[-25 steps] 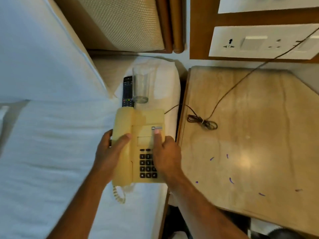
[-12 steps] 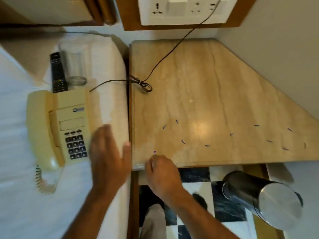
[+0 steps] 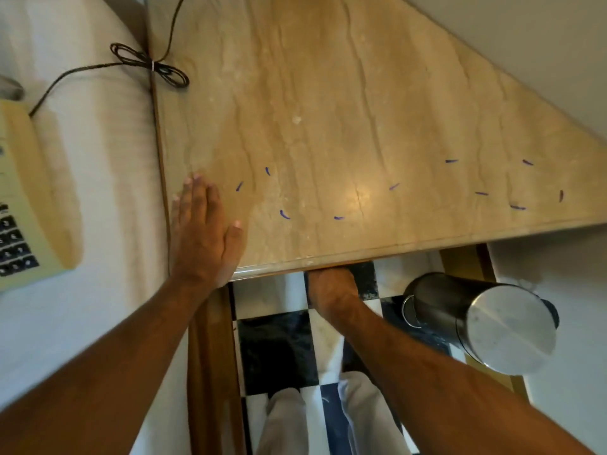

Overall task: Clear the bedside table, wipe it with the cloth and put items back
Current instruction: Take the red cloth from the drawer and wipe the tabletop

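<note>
Fingers (image 3: 197, 198) of left hand (image 3: 203, 234) now flat, spread on tan marble bedside table (image 3: 328, 110); off cream corded telephone (image 3: 29, 198), parked on white bed (image 3: 108, 159). Right hand (image 3: 331, 287) under front edge, grip hidden, probably fetching cloth. Cleared; purple marks (image 3: 284, 215) remain.

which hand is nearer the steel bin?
Right. The right hand reaches under the table's front edge, just left of the steel bin. The left hand lies flat on the tabletop's left corner, farther off.
</note>
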Motion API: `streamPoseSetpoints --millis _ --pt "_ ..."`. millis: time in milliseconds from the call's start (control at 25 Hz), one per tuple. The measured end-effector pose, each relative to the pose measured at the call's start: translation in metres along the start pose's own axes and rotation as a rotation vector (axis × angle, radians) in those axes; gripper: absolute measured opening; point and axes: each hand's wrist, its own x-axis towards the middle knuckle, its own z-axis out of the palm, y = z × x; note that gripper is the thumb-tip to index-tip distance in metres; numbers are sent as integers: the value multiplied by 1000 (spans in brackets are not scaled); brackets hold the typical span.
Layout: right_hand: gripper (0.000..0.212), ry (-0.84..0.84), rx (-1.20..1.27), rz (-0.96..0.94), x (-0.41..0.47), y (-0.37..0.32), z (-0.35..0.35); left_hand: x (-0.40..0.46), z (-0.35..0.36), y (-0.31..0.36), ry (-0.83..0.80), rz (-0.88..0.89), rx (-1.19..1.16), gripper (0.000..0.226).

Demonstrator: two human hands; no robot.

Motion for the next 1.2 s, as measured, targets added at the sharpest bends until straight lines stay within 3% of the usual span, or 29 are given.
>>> streamPoseSetpoints --millis 120,240,360,400,520,600,640,680,760,800,880,960,1000,1080,1160,1200 --pt "47 27 -71 -16 -11 3 17 0 -4 3 -24 -8 10 74" --pt "36 28 28 -58 -49 -7 42 0 -9 5 -42 -13 7 76" --pt "35 -228 306 -43 -94 -24 85 2 -11 5 -40 -17 0 77" --pt "39 -231 444 -24 -109 -28 94 2 -12 6 -41 -15 0 76" --pt "29 -185 541 78 -148 -42 83 1 -14 6 -49 -16 -6 74" --pt "9 57 605 97 -141 -34 58 1 -14 6 -52 -21 -8 74" --pt "6 210 547 52 -130 -27 50 1 -14 6 -52 -25 -8 74" --pt "17 283 450 19 -109 -17 42 1 -14 6 -51 -27 -9 74" --pt "51 177 200 -34 -63 1 23 0 -14 5 -53 -24 -10 74" --pt "56 108 92 -65 -45 8 12 -1 -14 5 -56 -21 -10 74" --pt "47 39 -59 -154 -26 13 0 0 -12 5 -54 -9 -11 74" --pt "41 58 5 -202 -41 18 -12 1 -12 3 -44 -9 -8 73" --pt "42 119 115 -191 -61 21 -18 1 -13 3 -47 -11 -11 73" --pt "43 452 347 -174 -103 36 -35 0 -13 3 -58 -1 -10 74" --pt "40 895 362 -158 -112 62 -59 2 -13 3 -65 -1 7 75" --pt "38 1005 307 -105 -103 76 -77 2 -13 3 -74 -8 9 75"
